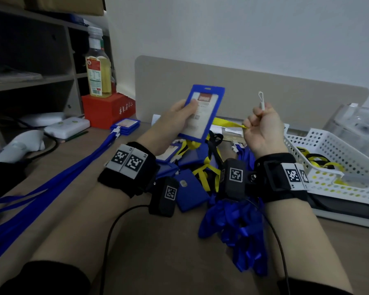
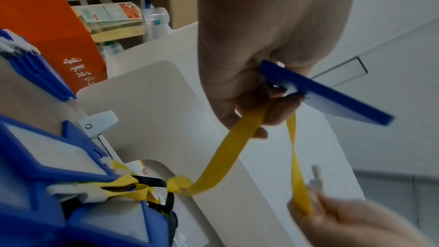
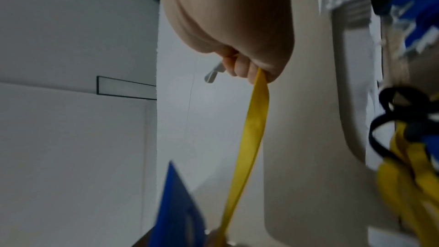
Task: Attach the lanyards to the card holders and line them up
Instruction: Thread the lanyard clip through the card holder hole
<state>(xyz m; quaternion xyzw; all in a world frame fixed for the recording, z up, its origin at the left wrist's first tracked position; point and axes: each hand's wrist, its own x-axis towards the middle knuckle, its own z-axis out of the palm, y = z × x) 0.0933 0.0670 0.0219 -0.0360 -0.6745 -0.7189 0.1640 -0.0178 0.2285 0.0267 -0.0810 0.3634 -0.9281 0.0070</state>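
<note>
The desk (image 1: 73,158) fills the lower half of the head view, with a beige divider panel (image 1: 285,99) standing across its far edge and a white perforated basket (image 1: 328,150) at the right. Along the left of the frame, blue lanyards (image 1: 51,184) stretch in a row from a small stack of finished card holders (image 1: 126,124) near a red box (image 1: 107,109); in the centre, below the wrists, lies a tangled heap of loose blue holders and yellow, black and blue straps (image 1: 232,222). Above that heap, at mid-frame, the left hand (image 1: 177,120) grips a blue card holder (image 1: 202,111) by its lower left part, thumb across the clear face, holding it upright with its long axis tilted slightly right and its slotted top edge uppermost. Just to the right and apart from it, the right hand (image 1: 262,126) is closed in a fist round a yellow lanyard (image 1: 228,123), whose strap runs leftward behind the holder and down to the pile. From the top of that fist a white clip (image 1: 261,99) stands upright, its loop end pointing up. The clip's tip sits at roughly the same height as the holder's top slot and to its right, so the coming move looks to be a leftward carry by the right hand, the nearer one, with the clip tipped toward the slot while the left hand keeps the holder steady.
</note>
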